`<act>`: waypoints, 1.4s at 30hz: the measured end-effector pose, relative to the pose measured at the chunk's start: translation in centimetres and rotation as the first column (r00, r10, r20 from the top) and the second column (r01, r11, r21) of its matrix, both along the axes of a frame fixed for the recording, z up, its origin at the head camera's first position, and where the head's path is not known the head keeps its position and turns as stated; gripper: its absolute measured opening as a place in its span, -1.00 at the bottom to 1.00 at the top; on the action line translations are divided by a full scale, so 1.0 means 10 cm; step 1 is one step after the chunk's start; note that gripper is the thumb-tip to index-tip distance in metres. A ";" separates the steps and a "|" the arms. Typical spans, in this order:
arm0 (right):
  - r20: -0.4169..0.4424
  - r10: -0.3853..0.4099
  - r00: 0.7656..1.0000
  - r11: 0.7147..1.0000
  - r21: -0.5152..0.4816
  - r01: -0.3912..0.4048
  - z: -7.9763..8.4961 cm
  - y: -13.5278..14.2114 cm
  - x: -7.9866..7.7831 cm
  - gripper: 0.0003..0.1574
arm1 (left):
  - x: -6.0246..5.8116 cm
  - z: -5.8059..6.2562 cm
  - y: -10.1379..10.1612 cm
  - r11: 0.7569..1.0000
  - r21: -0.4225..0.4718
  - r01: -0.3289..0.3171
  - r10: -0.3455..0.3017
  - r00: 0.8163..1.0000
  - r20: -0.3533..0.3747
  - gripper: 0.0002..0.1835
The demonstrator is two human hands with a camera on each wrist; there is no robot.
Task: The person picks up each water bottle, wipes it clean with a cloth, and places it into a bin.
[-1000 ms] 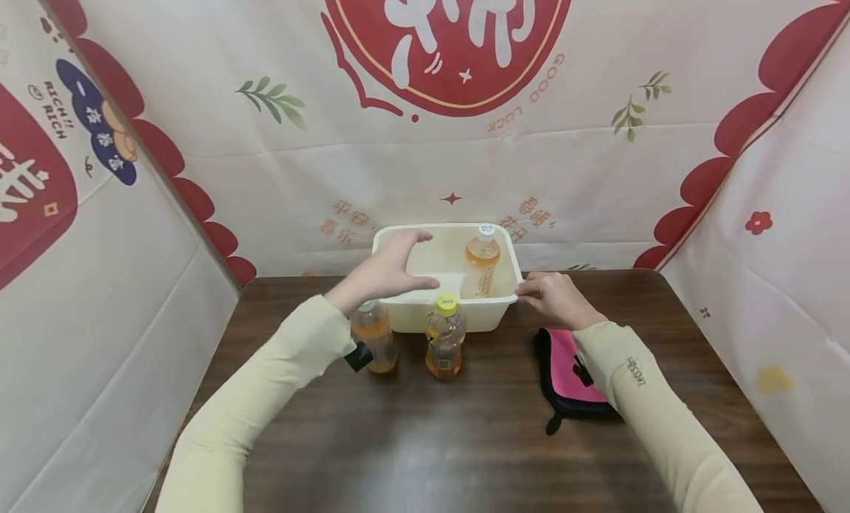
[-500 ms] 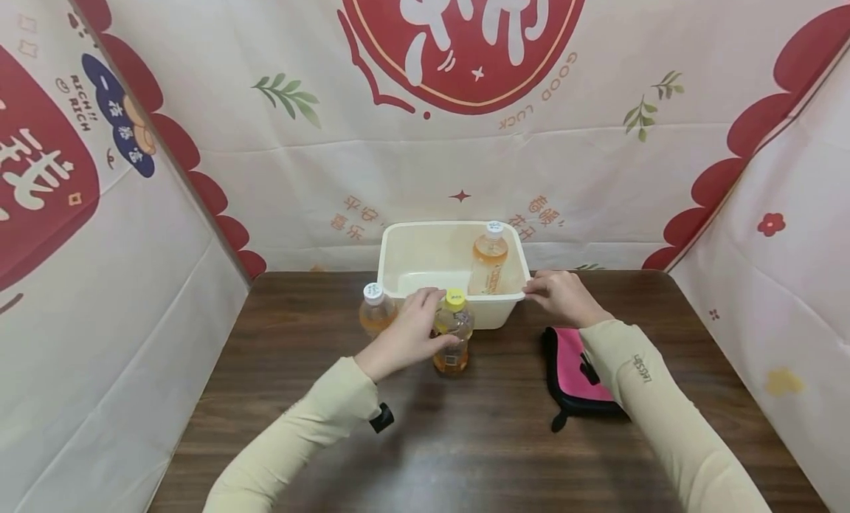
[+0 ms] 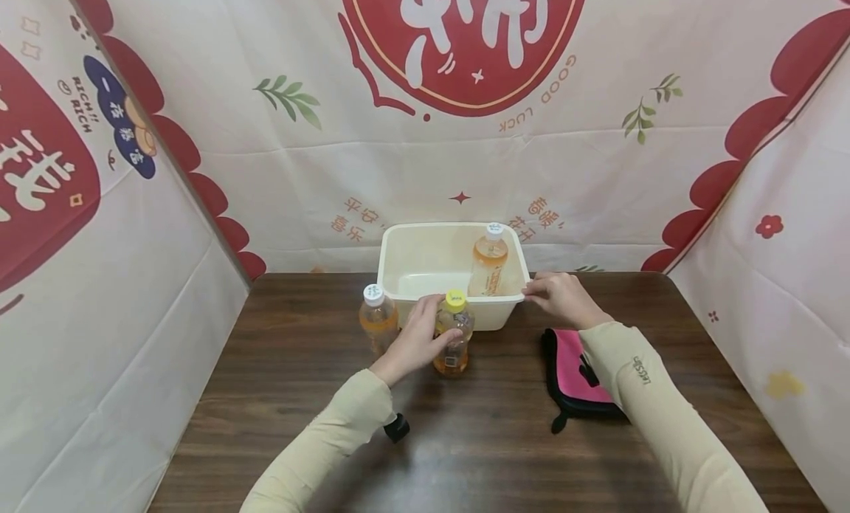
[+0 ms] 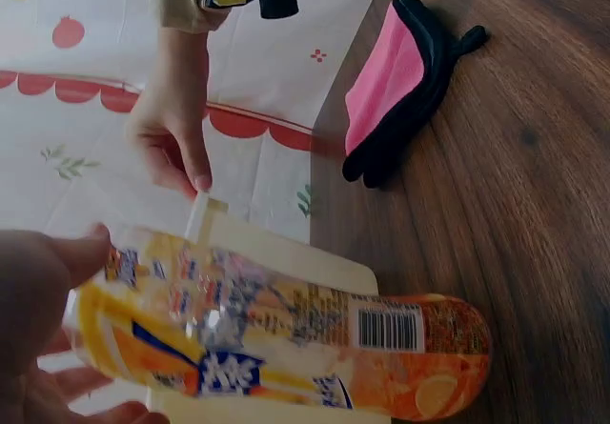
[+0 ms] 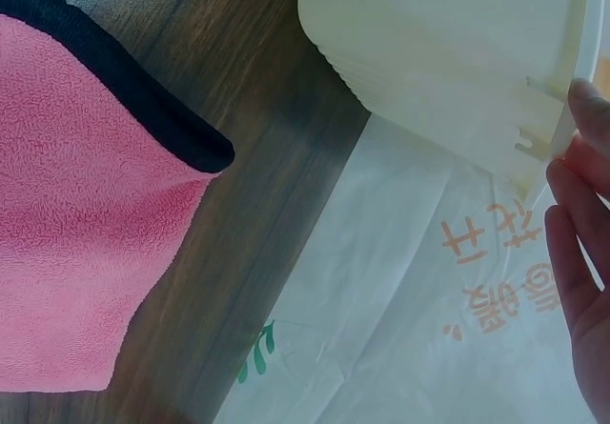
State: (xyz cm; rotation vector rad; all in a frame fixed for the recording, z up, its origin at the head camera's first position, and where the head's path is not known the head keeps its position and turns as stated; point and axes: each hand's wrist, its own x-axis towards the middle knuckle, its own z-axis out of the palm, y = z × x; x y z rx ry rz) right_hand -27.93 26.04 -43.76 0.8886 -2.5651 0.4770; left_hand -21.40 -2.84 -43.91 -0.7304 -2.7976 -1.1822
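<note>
My left hand [image 3: 415,343] is curled round the upper part of a drink bottle with a yellow cap [image 3: 453,362], which stands on the table before the basin. In the left wrist view the bottle's yellow-orange label [image 4: 305,338] and barcode show, with the thumb close against its upper end. My right hand [image 3: 563,299] pinches the right front rim of a cream plastic basin [image 3: 432,225]. A white-capped bottle of orange drink [image 3: 489,266] leans inside the basin's right side. Another white-capped bottle [image 3: 378,322] stands left of my left hand, partly hidden by it.
A pink cloth with black edging [image 3: 574,369] lies on the dark wooden table [image 3: 478,439], beneath and beside my right forearm. Behind the basin, a printed white fabric backdrop [image 3: 425,166] rises at the table's far edge. Similar fabric hangs at both sides.
My left hand has come down from over the basin toward the yellow-capped bottle and now curls round it, uncovering the left bottle. The right hand keeps hold of the basin rim.
</note>
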 end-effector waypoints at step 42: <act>0.001 -0.127 0.992 0.934 0.337 0.119 -0.83 0.74 0.76 -0.25 | -0.08 0.01 -0.05 0.998 -0.047 0.042 -0.038 0.997 0.074 -0.32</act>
